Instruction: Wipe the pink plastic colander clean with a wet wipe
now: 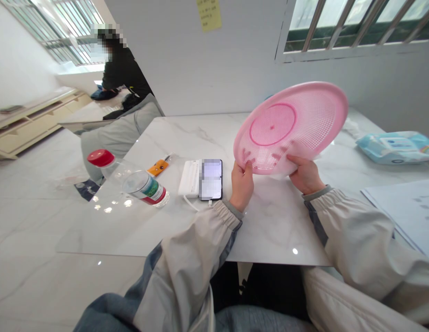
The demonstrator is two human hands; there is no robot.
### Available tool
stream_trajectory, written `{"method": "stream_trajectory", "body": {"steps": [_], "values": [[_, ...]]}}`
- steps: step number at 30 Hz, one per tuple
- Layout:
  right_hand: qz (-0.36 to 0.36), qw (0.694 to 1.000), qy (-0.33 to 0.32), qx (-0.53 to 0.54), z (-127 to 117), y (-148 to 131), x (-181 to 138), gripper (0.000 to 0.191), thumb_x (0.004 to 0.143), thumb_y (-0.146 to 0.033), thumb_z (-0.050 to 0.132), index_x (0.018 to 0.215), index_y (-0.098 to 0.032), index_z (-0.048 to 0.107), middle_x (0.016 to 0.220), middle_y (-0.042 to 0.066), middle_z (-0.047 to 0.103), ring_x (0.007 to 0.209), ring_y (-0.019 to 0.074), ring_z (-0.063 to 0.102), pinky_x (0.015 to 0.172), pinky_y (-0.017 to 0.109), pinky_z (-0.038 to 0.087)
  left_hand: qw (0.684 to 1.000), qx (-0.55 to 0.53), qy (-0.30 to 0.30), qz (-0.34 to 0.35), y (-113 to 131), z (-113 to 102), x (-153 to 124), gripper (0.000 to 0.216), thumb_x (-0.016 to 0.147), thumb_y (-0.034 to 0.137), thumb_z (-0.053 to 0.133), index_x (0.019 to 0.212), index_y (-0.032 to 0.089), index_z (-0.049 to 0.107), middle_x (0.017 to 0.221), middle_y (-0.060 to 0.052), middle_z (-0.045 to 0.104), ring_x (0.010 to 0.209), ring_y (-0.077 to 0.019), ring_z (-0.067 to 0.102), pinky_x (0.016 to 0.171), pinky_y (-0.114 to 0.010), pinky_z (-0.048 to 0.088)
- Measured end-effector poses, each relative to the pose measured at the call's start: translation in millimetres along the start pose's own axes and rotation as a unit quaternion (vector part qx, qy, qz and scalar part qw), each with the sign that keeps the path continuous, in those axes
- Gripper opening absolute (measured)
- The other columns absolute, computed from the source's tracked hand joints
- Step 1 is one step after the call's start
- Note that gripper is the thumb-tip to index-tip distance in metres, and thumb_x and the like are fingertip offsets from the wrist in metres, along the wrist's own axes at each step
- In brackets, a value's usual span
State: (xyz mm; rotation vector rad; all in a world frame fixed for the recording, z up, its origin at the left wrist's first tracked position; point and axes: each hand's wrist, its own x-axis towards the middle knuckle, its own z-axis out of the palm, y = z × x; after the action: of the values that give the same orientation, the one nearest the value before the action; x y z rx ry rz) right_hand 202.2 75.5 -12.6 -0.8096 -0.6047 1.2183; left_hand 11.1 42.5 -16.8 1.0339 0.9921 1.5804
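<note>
A round pink plastic colander [309,99] is tilted above the table, its mesh inside facing me. My left hand [242,185] grips its lower left rim, thumb on the inner side and the other fingers behind the mesh. At the lower right rim, my right hand [306,175] is closed on a thin white wipe [299,152] that lies against the colander. The right hand's fingers are partly hidden by the wipe and the rim.
On the white marble-look table [269,221] are a phone [211,180], a white power bank [189,179], an orange item [158,167], a red-capped plastic bottle [131,180], a blue wipes pack [396,147] and papers [404,203]. A person [122,69] sits beyond the partition.
</note>
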Motion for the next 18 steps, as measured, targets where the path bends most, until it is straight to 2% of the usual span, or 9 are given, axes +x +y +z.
{"method": "stream_trajectory", "body": {"steps": [2, 5, 9, 14, 18], "values": [[0.015, 1.000, -0.015, -0.003, 0, -2, 0, 0.035, 0.079, -0.009, 0.078, 0.109, -0.027, 0.075, 0.114, 0.003, 0.085, 0.110, 0.0310, 0.086, 0.101, 0.052, 0.073, 1.000, -0.012, -0.016, -0.011, -2, 0, 0, 0.040, 0.108, 0.042, 0.069, 0.145, 0.027, 0.070, 0.160, -0.010, 0.067, 0.151, -0.0303, 0.062, 0.131, -0.055, 0.046], [0.017, 1.000, 0.001, -0.005, 1, -3, 0, 0.033, 0.079, -0.007, 0.075, 0.106, -0.027, 0.076, 0.116, 0.004, 0.085, 0.110, 0.0307, 0.085, 0.101, 0.051, 0.073, 0.999, -0.022, -0.025, -0.030, -3, 0, -1, 0.042, 0.107, 0.044, 0.071, 0.145, 0.027, 0.072, 0.160, -0.010, 0.067, 0.154, -0.0324, 0.059, 0.133, -0.058, 0.045], [0.019, 1.000, 0.013, -0.003, -2, -3, 4, 0.030, 0.077, -0.006, 0.076, 0.099, -0.027, 0.076, 0.115, 0.003, 0.086, 0.113, 0.0282, 0.084, 0.105, 0.046, 0.071, 0.998, -0.029, -0.031, -0.047, -2, -1, -1, 0.041, 0.107, 0.042, 0.071, 0.145, 0.027, 0.073, 0.161, -0.007, 0.067, 0.156, -0.0317, 0.057, 0.135, -0.057, 0.042], [0.028, 0.999, -0.015, -0.028, -10, 0, 10, 0.025, 0.078, -0.012, 0.079, 0.098, -0.027, 0.078, 0.116, 0.004, 0.086, 0.124, 0.0269, 0.080, 0.113, 0.042, 0.066, 0.996, -0.041, -0.047, -0.056, -2, 0, -1, 0.041, 0.106, 0.040, 0.072, 0.144, 0.024, 0.075, 0.163, -0.008, 0.065, 0.156, -0.0322, 0.058, 0.134, -0.055, 0.043], [0.033, 0.998, -0.039, -0.039, -6, -2, 6, 0.026, 0.078, -0.015, 0.080, 0.100, -0.029, 0.080, 0.117, 0.001, 0.086, 0.130, 0.0262, 0.076, 0.121, 0.043, 0.061, 0.995, -0.038, -0.061, -0.073, 0, 1, -2, 0.045, 0.105, 0.041, 0.074, 0.147, 0.024, 0.074, 0.158, -0.008, 0.070, 0.152, -0.0310, 0.062, 0.131, -0.053, 0.047]]}}
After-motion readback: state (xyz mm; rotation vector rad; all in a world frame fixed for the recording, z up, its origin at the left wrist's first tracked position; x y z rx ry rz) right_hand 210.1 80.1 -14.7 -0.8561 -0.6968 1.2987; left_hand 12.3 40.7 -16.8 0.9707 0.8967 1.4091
